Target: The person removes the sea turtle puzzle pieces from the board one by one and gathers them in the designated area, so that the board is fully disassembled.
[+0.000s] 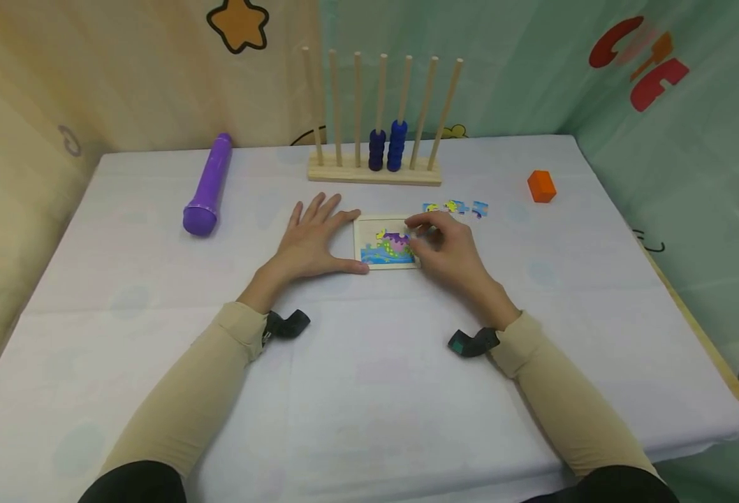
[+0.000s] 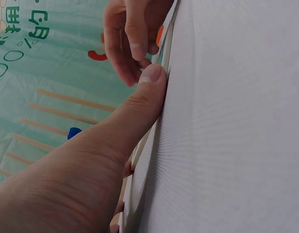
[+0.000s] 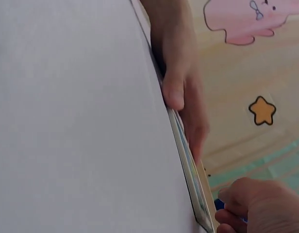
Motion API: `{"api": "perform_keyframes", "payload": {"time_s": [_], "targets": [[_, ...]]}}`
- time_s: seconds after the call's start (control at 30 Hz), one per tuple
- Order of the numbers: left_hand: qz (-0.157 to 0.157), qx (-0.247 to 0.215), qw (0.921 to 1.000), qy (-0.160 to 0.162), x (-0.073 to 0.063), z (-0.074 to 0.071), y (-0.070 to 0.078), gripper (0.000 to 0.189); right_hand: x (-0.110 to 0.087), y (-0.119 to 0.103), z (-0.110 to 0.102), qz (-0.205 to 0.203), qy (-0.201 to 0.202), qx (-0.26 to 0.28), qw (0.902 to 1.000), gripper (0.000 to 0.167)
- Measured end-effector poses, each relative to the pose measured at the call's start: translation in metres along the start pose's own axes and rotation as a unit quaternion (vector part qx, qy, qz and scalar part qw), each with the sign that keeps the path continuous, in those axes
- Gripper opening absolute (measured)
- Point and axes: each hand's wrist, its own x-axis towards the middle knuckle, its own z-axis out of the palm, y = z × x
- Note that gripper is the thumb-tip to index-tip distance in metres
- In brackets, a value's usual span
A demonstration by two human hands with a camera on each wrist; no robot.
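A small picture puzzle in a pale wooden frame lies flat on the table, partly filled with blue, purple and green pieces. My left hand is spread at its left side, thumb along the near edge and fingers reaching past the far left corner. Over the right side of the frame, my right hand pinches a small puzzle piece between thumb and forefinger, mostly covered by the fingertips. Several loose puzzle pieces lie just beyond the right hand.
A wooden peg rack stands at the back, with dark blue beads on two pegs. To the left lies a purple microphone-shaped toy. An orange block sits at the back right. Printed curtains hang behind the white-covered table.
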Motion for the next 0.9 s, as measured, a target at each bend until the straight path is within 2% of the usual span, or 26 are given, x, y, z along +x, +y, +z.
{"api": "perform_keyframes", "payload": {"time_s": [0.33,0.57,0.9], "targets": [[0.000,0.005,1.0000,0.001,-0.002,-0.001,-0.004,0.110,0.010,-0.016,0.034,-0.048,0.022,-0.023,0.9983,0.039],[0.000,-0.001,1.0000,0.003,-0.003,0.000,-0.003,0.109,0.017,-0.018,0.042,-0.059,-0.025,-0.039,0.9972,0.045],[0.007,0.004,1.0000,0.005,-0.001,0.000,0.000,0.109,0.020,-0.018,0.037,-0.039,-0.066,-0.040,0.9963,0.046]]}}
